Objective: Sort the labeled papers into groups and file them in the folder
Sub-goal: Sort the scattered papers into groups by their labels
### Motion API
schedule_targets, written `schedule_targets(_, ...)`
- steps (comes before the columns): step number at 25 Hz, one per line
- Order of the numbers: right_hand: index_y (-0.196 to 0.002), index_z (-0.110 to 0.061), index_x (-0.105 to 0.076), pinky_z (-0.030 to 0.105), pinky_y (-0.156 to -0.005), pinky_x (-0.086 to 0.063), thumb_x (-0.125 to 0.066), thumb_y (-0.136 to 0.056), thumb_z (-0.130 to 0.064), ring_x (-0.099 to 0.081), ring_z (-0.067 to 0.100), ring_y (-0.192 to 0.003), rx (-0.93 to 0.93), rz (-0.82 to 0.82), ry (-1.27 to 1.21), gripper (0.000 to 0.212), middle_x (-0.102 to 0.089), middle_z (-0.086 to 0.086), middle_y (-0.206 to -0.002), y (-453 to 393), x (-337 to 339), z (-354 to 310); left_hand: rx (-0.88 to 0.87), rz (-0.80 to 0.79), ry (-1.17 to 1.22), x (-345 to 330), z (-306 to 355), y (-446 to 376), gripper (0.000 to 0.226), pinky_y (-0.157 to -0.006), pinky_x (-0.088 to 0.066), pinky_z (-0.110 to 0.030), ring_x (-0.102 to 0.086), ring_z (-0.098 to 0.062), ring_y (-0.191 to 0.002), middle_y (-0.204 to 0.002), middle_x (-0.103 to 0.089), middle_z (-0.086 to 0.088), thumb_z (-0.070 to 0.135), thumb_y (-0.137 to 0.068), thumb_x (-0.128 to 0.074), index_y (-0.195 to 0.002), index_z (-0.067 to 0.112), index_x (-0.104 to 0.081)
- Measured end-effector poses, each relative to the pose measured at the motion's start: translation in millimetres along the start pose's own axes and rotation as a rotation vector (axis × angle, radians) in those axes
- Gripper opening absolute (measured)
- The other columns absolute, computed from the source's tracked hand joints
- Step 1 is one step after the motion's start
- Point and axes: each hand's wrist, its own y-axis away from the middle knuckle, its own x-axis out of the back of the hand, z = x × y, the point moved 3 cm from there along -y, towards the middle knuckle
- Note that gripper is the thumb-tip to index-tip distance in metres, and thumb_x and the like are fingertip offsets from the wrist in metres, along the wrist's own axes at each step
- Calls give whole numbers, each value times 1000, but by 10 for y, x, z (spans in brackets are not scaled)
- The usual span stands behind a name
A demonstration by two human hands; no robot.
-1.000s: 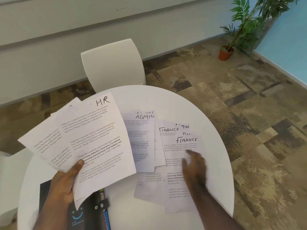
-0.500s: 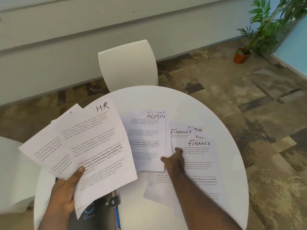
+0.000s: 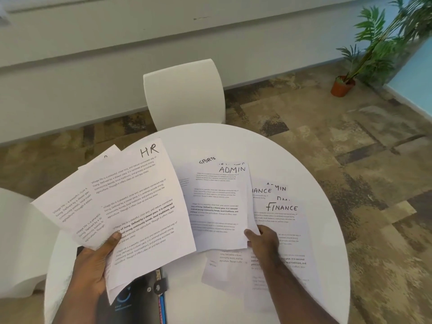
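Now the right hand [image 3: 263, 239] has pinched the ADMIN paper [image 3: 217, 206] and lifted its near corner, showing a SPORTS paper [image 3: 207, 160] behind. Left hand [image 3: 93, 265] grips HR papers [image 3: 131, 206] over the folder [image 3: 140, 300] on the bench [image 3: 304, 171].

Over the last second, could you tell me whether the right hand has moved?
Yes. The right hand went from the FINANCE sheet leftward to the lower right corner of the ADMIN sheet, which it now pinches.

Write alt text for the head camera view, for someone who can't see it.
Over a round white table, the left hand holds fanned HR papers while the right hand pinches an ADMIN sheet from a spread of FINANCE and SPORTS papers. A dark folder lies below.
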Motion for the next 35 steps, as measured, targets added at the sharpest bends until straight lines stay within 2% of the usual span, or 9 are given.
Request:
schedule_targets(4,-90,-13,-74,45,-77,-61,-72,-84,-11,-72,28,-80,-41,-1,-31,7,-76,6,-86,-131,346,266,1,17,-18,-66,-2,-19,48,-84,-56,-59,-72,-32,-101,-113,-75,-8,3,-81,-75,-126,16,-65)
schedule_targets(8,-107,-7,-72,44,-80,-61,-71,-87,-7,-72,27,-86,-60,-20,-26,20,-76,5,-93,-222,713,449,9,17,-47,-117,37,-49,50,-97,-47,-63,-70,-36,-105,-114,-75,-7,11,-78,-80,-125,20,-66)
schedule_targets(11,-120,-12,-65,43,-90,-56,-71,-85,-2,-69,26,-99,-14,-16,-14,37,-72,4,-112,-166,837,416,-20,2,-95,-153,52,-87,49,-93,-51,-59,-71,-34,-103,-111,-76,-5,18,-72,-84,-119,22,-69)
schedule_targets(15,-139,-13,-48,39,-103,-42,-72,-85,-4,-55,33,-122,99,115,150,60,-58,8,-131,6,937,222,-36,-16,-59,-226,57,-98,40,-75,-61,-47,-75,-25,-91,-104,-78,-3,8,-81,-76,-119,20,-69)
schedule_targets(19,-126,-11,-51,35,-93,-45,-75,-83,-8,-60,34,-107,136,194,210,49,-63,19,-127,172,985,139,-23,-28,-45,-227,53,-112,37,-76,-60,-48,-74,-27,-94,-105,-77,-4,8,-81,-75,-115,19,-70)
schedule_targets(23,-136,-12,-43,36,-96,-45,-82,-76,-6,-59,34,-108,120,150,221,72,-62,16,-128,247,908,138,-22,-40,-19,-240,54,-92,46,-74,-60,-50,-75,-25,-91,-107,-77,-6,5,-80,-74,-124,17,-67)
schedule_targets(26,-132,-14,-48,39,-94,-48,-77,-80,-6,-56,28,-93,103,168,267,60,-65,19,-120,285,906,129,-18,-48,-10,-251,79,-90,46,-76,-59,-54,-74,-28,-95,-109,-76,-6,4,-80,-75,-123,18,-67)
schedule_targets(32,-119,-23,-62,40,-88,-52,-63,-92,-30,-66,30,-101,145,192,458,27,-73,3,-113,332,991,139,-20,-51,-40,-253,116,-135,44,-93,-52,-58,-72,-29,-103,-111,-76,-4,10,-74,-79,-115,22,-71)
schedule_targets(35,-118,-22,-62,40,-83,-52,-54,-97,-33,-65,33,-101,150,239,547,25,-73,5,-111,316,1024,215,-8,-49,-50,-254,85,-135,45,-90,-54,-58,-73,-30,-100,-110,-76,-5,10,-73,-80,-115,23,-71)
